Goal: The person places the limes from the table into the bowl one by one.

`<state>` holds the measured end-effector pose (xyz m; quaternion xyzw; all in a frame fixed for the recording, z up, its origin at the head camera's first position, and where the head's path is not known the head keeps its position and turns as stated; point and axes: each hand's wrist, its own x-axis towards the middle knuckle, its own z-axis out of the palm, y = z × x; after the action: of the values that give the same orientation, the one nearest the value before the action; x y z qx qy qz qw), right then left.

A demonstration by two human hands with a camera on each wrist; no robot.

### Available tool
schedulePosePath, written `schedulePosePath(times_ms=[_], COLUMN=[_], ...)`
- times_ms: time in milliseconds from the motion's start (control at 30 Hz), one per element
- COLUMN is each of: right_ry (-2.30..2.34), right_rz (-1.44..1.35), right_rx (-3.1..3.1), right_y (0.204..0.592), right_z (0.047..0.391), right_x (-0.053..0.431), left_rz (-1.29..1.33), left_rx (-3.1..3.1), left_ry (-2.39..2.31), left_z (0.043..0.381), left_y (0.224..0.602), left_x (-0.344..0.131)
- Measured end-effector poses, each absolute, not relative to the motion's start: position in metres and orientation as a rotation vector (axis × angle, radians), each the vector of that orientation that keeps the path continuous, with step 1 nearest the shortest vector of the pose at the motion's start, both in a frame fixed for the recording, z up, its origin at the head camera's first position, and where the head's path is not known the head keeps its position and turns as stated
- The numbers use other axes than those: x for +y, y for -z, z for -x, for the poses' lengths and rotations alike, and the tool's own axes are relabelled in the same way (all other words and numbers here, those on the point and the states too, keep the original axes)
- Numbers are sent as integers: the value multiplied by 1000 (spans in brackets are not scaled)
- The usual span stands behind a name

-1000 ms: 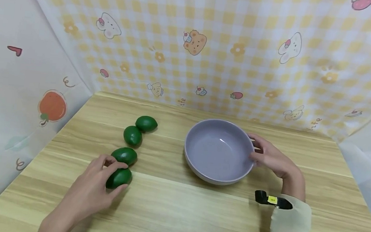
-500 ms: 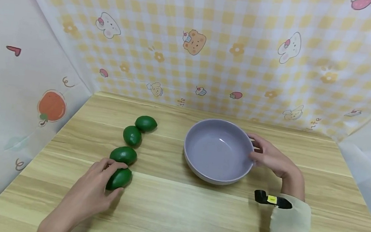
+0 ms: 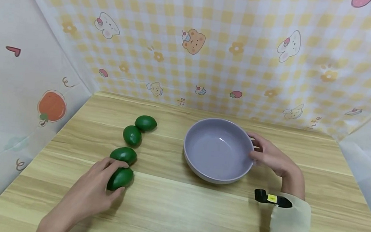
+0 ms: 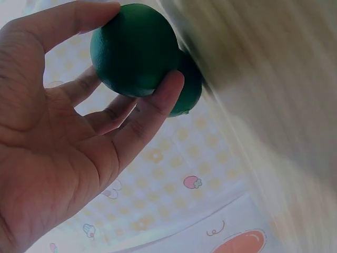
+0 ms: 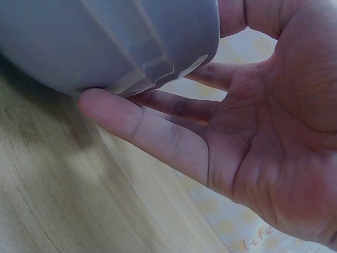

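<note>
Four would exceed the count, so several green limes form a slanting row on the left of the table. My left hand [image 3: 94,185] pinches the nearest lime [image 3: 121,179] between thumb and fingers. In the left wrist view that lime [image 4: 134,50] sits at the fingertips, low by the wood, with another lime [image 4: 188,84] partly hidden behind it. A second lime [image 3: 124,155] lies just beyond the fingers. On the right, my right hand [image 3: 272,157] grips the side of a greyish-purple bowl [image 3: 217,150], thumb at the rim. From the right wrist, fingers show under the bowl's outer wall [image 5: 121,42].
Two more limes, one round-looking [image 3: 132,135] and one at the back [image 3: 146,123], lie farther up the row. The wood-grain table [image 3: 170,210] meets a yellow checked cloth [image 3: 216,70] behind and a white printed sheet [image 3: 26,80] at left.
My left thumb has drawn in slightly along the nearest lime, which has shifted a little to the right. The right hand and bowl stay nearly still.
</note>
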<state>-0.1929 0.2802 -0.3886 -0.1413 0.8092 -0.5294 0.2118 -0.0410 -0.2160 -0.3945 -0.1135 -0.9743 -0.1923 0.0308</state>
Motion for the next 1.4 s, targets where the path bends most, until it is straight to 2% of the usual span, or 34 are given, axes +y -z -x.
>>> schedulePosePath(times_ms=[700,1400], right_ry=[1493,1504], right_rz=[358,345], right_rx=[2219,2218], right_y=[388,389], right_z=[192,195], right_x=[283,282], left_rz=[474,477], left_rx=[-2947,-2915], left_ry=[666,790], left_z=[68,88], left_y=[378,376], left_x=[-208,-206])
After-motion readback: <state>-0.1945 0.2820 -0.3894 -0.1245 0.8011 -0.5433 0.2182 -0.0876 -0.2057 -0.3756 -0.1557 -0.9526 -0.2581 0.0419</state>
